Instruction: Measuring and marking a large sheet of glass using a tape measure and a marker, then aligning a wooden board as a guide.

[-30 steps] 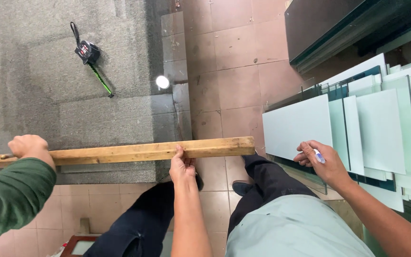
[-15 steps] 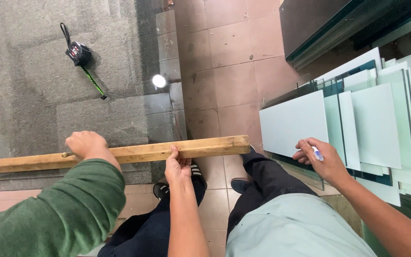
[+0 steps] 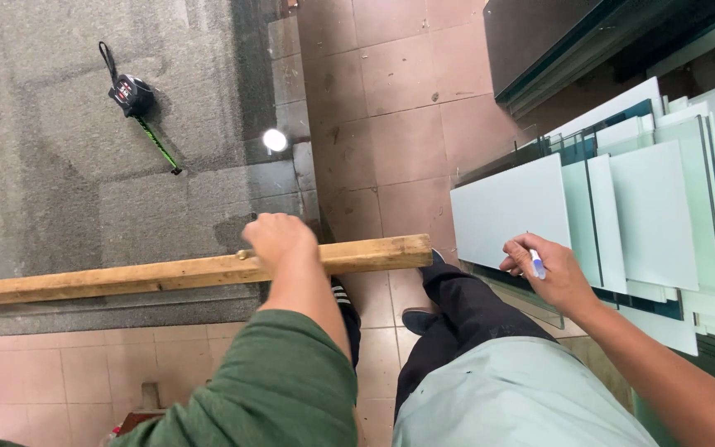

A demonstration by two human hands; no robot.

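Observation:
A long wooden batten point(image 3: 126, 277) lies across the near edge of a grey carpeted bench top point(image 3: 59, 190). A co-worker's hand point(image 3: 279, 240), on a green-sleeved arm point(image 3: 275, 381), presses down on the batten close to its right end. That arm covers the spot where my left hand rested, so my left hand is hidden. My right hand point(image 3: 556, 277) grips a blue and white marker point(image 3: 537, 265) beside the lower edge of a pale glass sheet point(image 3: 506, 207).
A black tape measure point(image 3: 130, 93) with its green blade pulled out lies on the bench top, near a bright light spot point(image 3: 275, 139). Several glass sheets point(image 3: 664, 215) lean stacked at the right. Brown floor tiles point(image 3: 407, 124) and my dark shoes point(image 3: 419, 319) lie between.
The co-worker's green-sleeved hand has slid right along the batten, from its far left to near its right end, and now covers my left hand. My right hand stays at the glass.

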